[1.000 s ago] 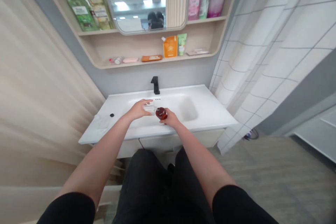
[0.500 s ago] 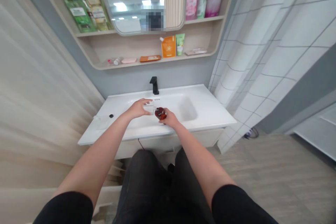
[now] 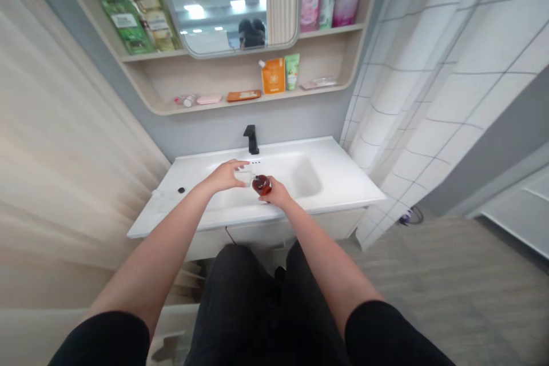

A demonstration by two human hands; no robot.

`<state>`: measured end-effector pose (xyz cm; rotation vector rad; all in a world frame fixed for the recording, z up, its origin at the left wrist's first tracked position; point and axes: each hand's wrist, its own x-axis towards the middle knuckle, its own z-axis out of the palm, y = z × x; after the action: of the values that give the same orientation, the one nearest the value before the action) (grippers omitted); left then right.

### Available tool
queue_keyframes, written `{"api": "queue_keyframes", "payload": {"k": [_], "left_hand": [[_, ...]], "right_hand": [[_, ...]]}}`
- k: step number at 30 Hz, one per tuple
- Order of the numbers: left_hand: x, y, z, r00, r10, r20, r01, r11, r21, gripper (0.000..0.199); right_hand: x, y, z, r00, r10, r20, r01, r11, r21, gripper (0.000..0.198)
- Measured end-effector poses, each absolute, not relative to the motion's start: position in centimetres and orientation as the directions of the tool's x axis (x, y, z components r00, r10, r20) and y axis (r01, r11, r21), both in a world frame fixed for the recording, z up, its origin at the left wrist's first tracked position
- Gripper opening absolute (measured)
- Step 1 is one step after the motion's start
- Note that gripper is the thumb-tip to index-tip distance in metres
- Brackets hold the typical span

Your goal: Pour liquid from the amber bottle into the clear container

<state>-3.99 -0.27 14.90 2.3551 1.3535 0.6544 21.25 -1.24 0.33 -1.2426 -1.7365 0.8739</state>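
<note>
Brown bottle (image 3: 262, 185) sits gripped in the right hand (image 3: 277, 194) over the sink (image 3: 334, 183). The left hand (image 3: 225, 176) pinches its clear cap (image 3: 243, 176), just beside.

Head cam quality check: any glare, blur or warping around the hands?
Head view: strong wide-angle warp, walls bow outward at the edges; ceiling lights glare in the mirror; left hand and right hand on the small amber bottle look soft, detail too small; sink evenly lit.

Amber bottle and clear cap over the basin

The small amber-brown bottle (image 3: 262, 185) is sitting in the right hand (image 3: 277, 194), with the pale, clear cap (image 3: 244, 176) lying just left of it, touching, under the left hand (image 3: 225, 175); details are blurring.
</note>
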Motion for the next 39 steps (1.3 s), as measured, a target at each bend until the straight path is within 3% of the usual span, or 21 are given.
{"api": "queue_keyframes", "payload": {"k": [39], "left_hand": [[-1.9,1.0,18.5,0.554,0.823,0.123,0.767,-0.562,0.309,0.086]], "right_hand": [[21.3,-1.4,0.6,-0.158,0.964,0.215,0.380,0.260,-0.888,0.075]]}}
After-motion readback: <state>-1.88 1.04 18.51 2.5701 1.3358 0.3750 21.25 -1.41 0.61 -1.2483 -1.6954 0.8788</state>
